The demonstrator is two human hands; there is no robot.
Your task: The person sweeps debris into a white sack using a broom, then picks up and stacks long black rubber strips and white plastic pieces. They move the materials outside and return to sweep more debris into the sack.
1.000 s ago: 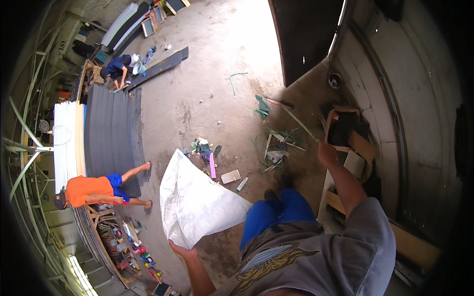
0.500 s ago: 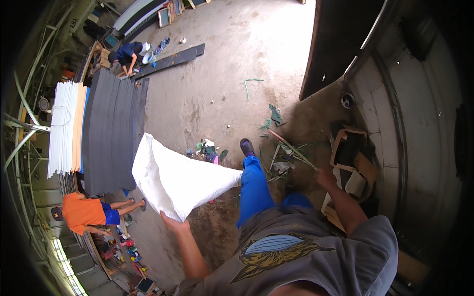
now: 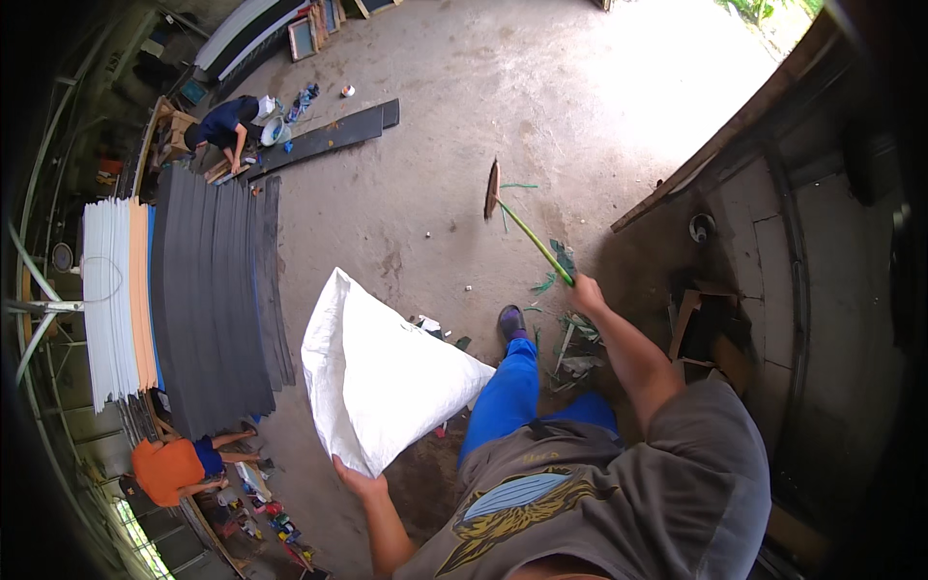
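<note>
My left hand (image 3: 362,478) is closed on the rim of a large white woven sack (image 3: 396,377). The sack's mouth gapes toward the left, and its narrow end lies against my left leg. My right hand (image 3: 587,293) grips the green handle of a broom (image 3: 530,235), held out ahead of me. At the handle's far end, the long brown head (image 3: 493,189) is over the concrete floor; whether it touches is unclear. Green scraps (image 3: 562,259) lie close to the handle, and more litter (image 3: 578,360) lies right of my foot.
Stacked dark grey sheets (image 3: 208,300) stand at the left beside white sheets (image 3: 111,300). A person in orange (image 3: 174,471) bends at the lower left; another in dark blue (image 3: 222,124) crouches at the upper left near long dark boards (image 3: 333,135). Cardboard boxes (image 3: 710,329) sit along the right wall.
My right hand has swung the broom forward, bringing its head into view over the floor. The sack, still in my left hand, sits lower and farther right in view. The person in orange bends lower.
</note>
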